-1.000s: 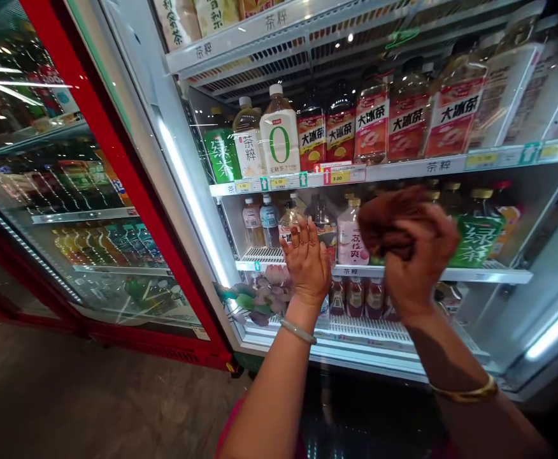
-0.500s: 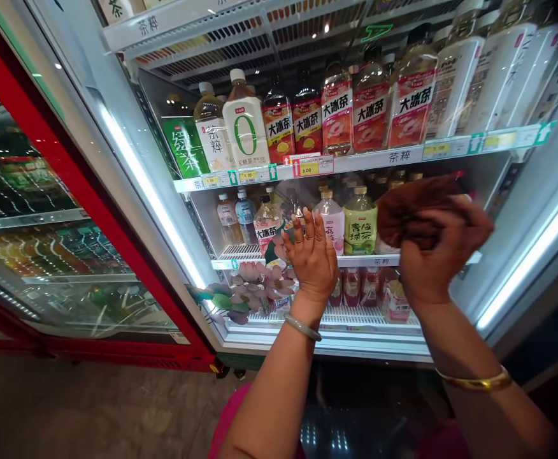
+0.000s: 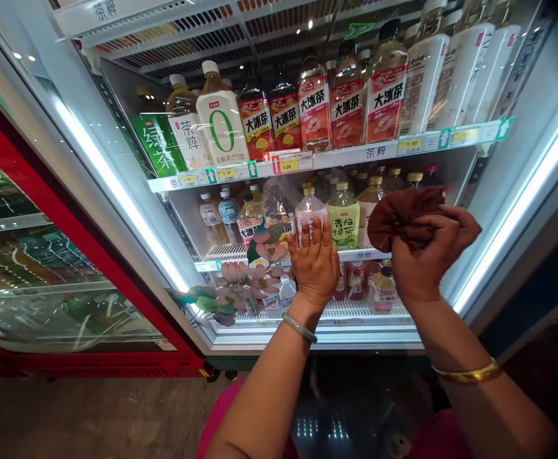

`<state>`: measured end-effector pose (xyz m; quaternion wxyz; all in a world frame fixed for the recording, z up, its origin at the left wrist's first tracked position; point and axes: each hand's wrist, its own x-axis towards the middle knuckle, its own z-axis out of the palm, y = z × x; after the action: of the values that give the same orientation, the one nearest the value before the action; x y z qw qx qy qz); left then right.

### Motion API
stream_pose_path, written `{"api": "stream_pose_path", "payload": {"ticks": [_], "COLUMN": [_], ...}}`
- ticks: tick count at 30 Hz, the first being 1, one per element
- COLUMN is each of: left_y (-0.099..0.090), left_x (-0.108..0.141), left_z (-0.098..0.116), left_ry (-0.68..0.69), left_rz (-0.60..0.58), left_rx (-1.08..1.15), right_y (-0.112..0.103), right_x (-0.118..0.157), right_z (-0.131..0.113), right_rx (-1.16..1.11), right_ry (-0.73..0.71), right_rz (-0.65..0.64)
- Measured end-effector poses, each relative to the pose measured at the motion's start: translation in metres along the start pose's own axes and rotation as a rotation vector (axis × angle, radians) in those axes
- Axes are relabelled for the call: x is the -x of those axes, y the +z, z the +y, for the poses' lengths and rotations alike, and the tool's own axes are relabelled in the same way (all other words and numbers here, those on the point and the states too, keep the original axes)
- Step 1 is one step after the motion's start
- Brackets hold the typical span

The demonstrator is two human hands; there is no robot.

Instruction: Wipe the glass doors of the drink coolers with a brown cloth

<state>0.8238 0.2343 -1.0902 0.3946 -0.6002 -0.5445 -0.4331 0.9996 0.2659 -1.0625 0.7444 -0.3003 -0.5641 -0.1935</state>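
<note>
A glass-fronted drinks fridge stands before me, its pane carrying a flower decal [image 3: 255,280]. My left hand [image 3: 314,264] rests flat against the glass with fingers stretched out, a grey bangle at the wrist. To its right, my right hand [image 3: 427,255] grips a bunched brown cloth [image 3: 403,217] at the glass. Behind the left fingers are a pink-labelled bottle [image 3: 311,207] and a green tea bottle [image 3: 343,220] on the middle shelf. The cloth covers part of the bottles behind it.
Large tea bottles [image 3: 386,95] line the upper shelf above a price-tag strip [image 3: 336,156]. Lit strips [image 3: 111,185] run down both sides of the fridge. On the left stands another fridge with a red frame [image 3: 92,274]. Brown floor [image 3: 92,414] shows below.
My view has shifted, so the shelves sit further left. Against the bottles, both hands are further right. The brown cloth looks less blurred and remains in my right hand; my left stays flat.
</note>
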Motion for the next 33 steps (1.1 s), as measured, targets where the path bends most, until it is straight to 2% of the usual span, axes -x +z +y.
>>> {"api": "stream_pose_path", "payload": {"ticks": [2, 5, 7, 9, 11, 13, 14, 16, 18, 20, 21, 23, 25, 27, 28, 29, 33], "left_y": [0.002, 0.006, 0.008, 0.009, 0.010, 0.012, 0.013, 0.015, 0.017, 0.017, 0.017, 0.016, 0.014, 0.014, 0.014, 0.015, 0.018], "left_x": [0.001, 0.004, 0.005, 0.005, 0.004, 0.002, 0.002, 0.001, 0.001, 0.000, -0.001, -0.004, -0.008, -0.011, -0.012, -0.012, -0.013], "left_z": [0.008, 0.016, 0.018, 0.020, 0.022, 0.025, 0.026, 0.028, 0.029, 0.030, 0.031, 0.035, 0.042, 0.051, 0.055, 0.060, 0.073], "left_ry": [-0.029, -0.007, 0.025, 0.025, 0.008, -0.014, -0.027, -0.060, -0.076, -0.077, -0.076, -0.085, -0.088, -0.051, -0.026, 0.000, 0.002], "left_rz": [0.005, 0.017, 0.019, 0.023, 0.030, 0.022, 0.014, 0.001, 0.008, 0.027, 0.038, 0.055, 0.066, 0.048, 0.027, 0.006, 0.001], "left_rx": [0.001, 0.014, 0.017, 0.007, 0.000, 0.008, 0.013, 0.016, 0.012, 0.015, 0.019, 0.027, 0.036, 0.050, 0.059, 0.068, 0.088], "right_y": [0.001, 0.000, -0.006, -0.016, -0.024, -0.026, -0.025, -0.020, -0.015, -0.014, -0.015, -0.021, -0.027, -0.029, -0.027, -0.024, -0.013], "right_x": [0.009, 0.025, 0.024, 0.014, 0.003, 0.000, 0.003, 0.014, 0.024, 0.024, 0.020, 0.007, -0.006, -0.011, -0.010, -0.007, 0.002], "right_z": [-0.011, -0.023, -0.011, 0.015, 0.038, 0.043, 0.039, 0.019, 0.000, -0.002, 0.005, 0.027, 0.049, 0.054, 0.050, 0.042, 0.010], "right_rx": [0.000, -0.040, -0.045, 0.001, 0.038, 0.062, 0.069, 0.056, 0.009, -0.031, -0.022, 0.037, 0.086, 0.094, 0.093, 0.090, 0.048], "right_ry": [0.006, -0.210, -0.325, -0.289, -0.123, 0.055, 0.095, 0.041, -0.129, -0.269, -0.293, -0.233, -0.055, 0.123, 0.162, 0.152, -0.092], "right_rz": [-0.048, -0.268, -0.329, -0.272, -0.113, 0.033, 0.050, -0.052, -0.229, -0.339, -0.352, -0.294, -0.148, 0.017, 0.056, 0.050, -0.159]}}
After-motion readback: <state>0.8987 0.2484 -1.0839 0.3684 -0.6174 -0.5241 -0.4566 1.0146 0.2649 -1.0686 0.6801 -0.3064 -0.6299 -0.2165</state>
